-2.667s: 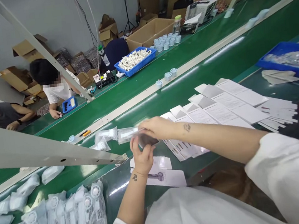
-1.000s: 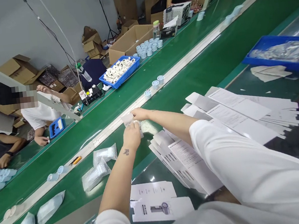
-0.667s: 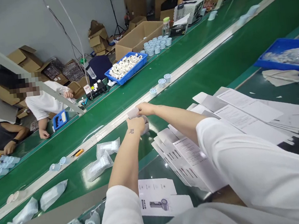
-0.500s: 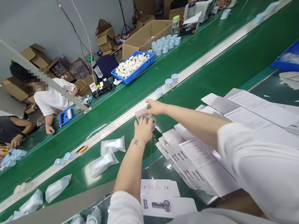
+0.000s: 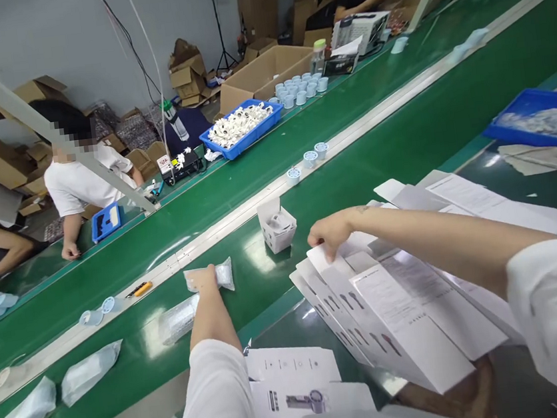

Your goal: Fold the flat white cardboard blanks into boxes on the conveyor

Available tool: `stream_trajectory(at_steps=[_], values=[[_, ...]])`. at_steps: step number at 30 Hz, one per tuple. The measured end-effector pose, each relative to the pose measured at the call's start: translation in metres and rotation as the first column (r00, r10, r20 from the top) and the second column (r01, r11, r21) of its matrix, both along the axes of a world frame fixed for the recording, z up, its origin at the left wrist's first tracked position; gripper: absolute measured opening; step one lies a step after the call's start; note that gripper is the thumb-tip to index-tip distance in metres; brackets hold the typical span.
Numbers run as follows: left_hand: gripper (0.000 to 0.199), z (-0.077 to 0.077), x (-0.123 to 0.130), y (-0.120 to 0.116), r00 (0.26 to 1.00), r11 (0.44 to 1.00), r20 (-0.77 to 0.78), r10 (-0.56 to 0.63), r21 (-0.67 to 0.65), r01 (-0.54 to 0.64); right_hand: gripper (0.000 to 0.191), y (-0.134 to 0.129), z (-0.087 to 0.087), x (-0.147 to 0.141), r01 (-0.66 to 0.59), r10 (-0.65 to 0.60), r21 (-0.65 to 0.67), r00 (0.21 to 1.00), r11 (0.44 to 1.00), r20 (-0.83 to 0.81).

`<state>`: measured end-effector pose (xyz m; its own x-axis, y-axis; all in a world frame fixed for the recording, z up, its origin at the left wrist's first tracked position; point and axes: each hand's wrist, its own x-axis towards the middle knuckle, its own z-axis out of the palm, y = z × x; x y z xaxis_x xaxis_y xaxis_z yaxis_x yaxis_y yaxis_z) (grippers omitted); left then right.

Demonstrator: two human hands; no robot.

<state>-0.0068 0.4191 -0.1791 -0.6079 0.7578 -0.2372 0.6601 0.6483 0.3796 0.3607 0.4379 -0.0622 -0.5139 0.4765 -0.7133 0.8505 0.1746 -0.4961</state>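
Note:
My left hand [image 5: 204,278] is closed over a small packet in clear bubble wrap [image 5: 224,275] on the green belt. A second wrapped packet [image 5: 178,320] lies just below it, partly behind my forearm. With fingers curled, my right hand [image 5: 332,232] pinches the top edge of a flat printed carton [image 5: 336,276] at the front of a leaning stack. Between my hands a small white box [image 5: 279,230] stands upright on the belt, its lid flap raised and something pale inside. Neither hand touches that box.
Along the white strip of the conveyor sit pale blue round parts [image 5: 310,159] and a yellow-handled cutter [image 5: 142,289]. Bagged pieces [image 5: 92,372] lie lower left. Across the belt are a blue tray [image 5: 242,130] of white parts and co-workers, one in a white shirt [image 5: 84,177].
Both hands have let go of the white box, which now stands on the belt. My left hand moved left onto a wrapped packet; my right hand moved right and down to the carton stack.

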Motion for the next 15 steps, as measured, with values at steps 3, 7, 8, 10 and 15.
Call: stream_trajectory(at_steps=[3, 7, 8, 10, 15], values=[[0.038, -0.001, 0.001, -0.001, 0.969, 0.974, 0.104, 0.222, -0.067, -0.216, 0.027, -0.001, 0.036, -0.001, -0.034, 0.030, -0.079, 0.998, 0.996, -0.055], [0.049, 0.020, 0.010, -0.020, 0.925, 0.944, 0.223, 0.306, 0.054, -0.325, 0.031, 0.002, 0.083, -0.026, -0.056, 0.037, -0.105, 0.983, 0.993, -0.180], [0.053, 0.030, 0.013, -0.028, 0.922, 0.935, 0.246, 0.297, 0.118, -0.333, 0.030, 0.006, 0.091, -0.036, -0.060, 0.040, -0.088, 0.977, 0.994, -0.211], [0.059, 0.053, 0.019, -0.049, 0.925, 0.908, 0.269, 0.269, 0.249, -0.336, 0.028, 0.018, 0.103, -0.057, -0.066, 0.071, 0.028, 0.962, 0.997, -0.265], [0.061, 0.123, 0.028, -0.109, 0.945, 0.467, 0.326, 0.039, 0.830, -0.306, 0.020, 0.045, 0.090, -0.114, 0.032, 0.161, 0.459, 0.913, 0.888, -0.376]])
